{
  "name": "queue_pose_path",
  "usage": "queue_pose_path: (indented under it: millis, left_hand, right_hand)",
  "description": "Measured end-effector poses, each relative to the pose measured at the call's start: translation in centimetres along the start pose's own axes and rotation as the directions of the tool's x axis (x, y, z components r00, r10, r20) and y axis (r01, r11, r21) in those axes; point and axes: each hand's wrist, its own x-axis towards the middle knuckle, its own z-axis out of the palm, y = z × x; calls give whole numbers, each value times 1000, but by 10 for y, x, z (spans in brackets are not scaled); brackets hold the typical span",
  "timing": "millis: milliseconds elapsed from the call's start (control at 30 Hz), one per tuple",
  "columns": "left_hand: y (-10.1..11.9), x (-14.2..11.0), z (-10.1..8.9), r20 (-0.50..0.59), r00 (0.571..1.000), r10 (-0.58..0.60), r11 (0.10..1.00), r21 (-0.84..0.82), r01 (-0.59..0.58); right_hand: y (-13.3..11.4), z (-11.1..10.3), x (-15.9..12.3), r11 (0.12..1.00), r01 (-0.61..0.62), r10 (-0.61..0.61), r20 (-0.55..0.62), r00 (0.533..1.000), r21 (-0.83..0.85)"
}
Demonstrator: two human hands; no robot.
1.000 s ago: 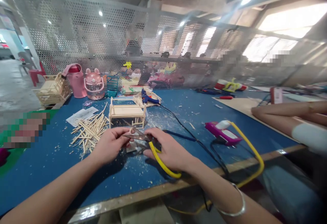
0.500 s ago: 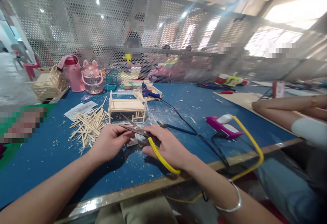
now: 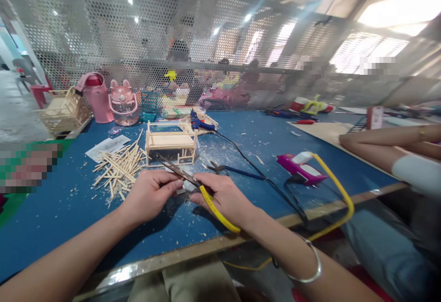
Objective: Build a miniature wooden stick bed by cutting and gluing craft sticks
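Note:
My right hand is wrapped round a pair of scissors with a curved yellow handle that has small dark marks. Their dark blades point up and left, nearly together, toward the fingertips of my left hand. Thumb and finger of that hand are pinched beside the blades; what they hold, if anything, is too small to make out. Just beyond stands a small wooden stick frame with a flat platform. Left of it lies a pile of thin wooden sticks on a paper sheet.
Blue-handled pliers, a blue glue gun with its cord, and a purple power strip lie on the blue table. Pink bottles and another stick model stand back left. A co-worker's arm rests at right.
The scissor blades, spread apart before, have come nearly together beside my left fingertips. Both hands stay in about the same place.

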Motion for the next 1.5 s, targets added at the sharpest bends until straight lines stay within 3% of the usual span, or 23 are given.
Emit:
queue_pose_path:
  millis: [133,300,400,500,600,733,833,900,1067,1233,1367,1500]
  left_hand:
    - [1,2,2,59,991,-116,972,-199,126]
    - [-1,6,1,210,944,-254,711,-622,330]
    - [-3,6,0,202,937,-284,629,-698,341]
    - [-3,7,-1,164,944,-288,632,-707,316]
    - [-5,8,-1,115,947,-301,707,-639,302]
    - [-12,12,-2,-15,920,-391,838,-419,349]
    - [-16,17,-2,-113,905,-409,881,-307,360]
    - [-18,22,-2,-167,907,-386,911,-223,347]
    - [-19,38,0,-188,928,-320,931,121,346]
    - [-27,52,4,-216,942,-259,852,407,328]
    - [-36,58,10,-208,958,-195,838,473,273]
    - [-43,61,14,-244,952,-184,872,407,273]
  right_hand:
    - [-3,-4,0,994,-13,10,32,999,107]
    - [-7,-12,2,943,-74,58,57,997,325]
    - [-8,-7,1,887,-153,179,-17,984,436]
    - [-10,-1,1,778,-232,302,-24,953,584]
    - [-7,-6,4,786,-249,369,-106,923,566]
    - [20,-33,9,884,-381,456,-323,829,271]
    - [52,-54,9,792,-602,551,-306,776,-100]
    - [70,-63,7,700,-650,613,-219,759,-295]
    - [97,-66,13,681,-498,588,-4,809,-536]
    - [101,-66,33,685,-404,590,136,796,-606]
    - [81,-73,53,656,-368,556,91,826,-659]
    - [58,-68,74,733,-346,483,91,871,-586]
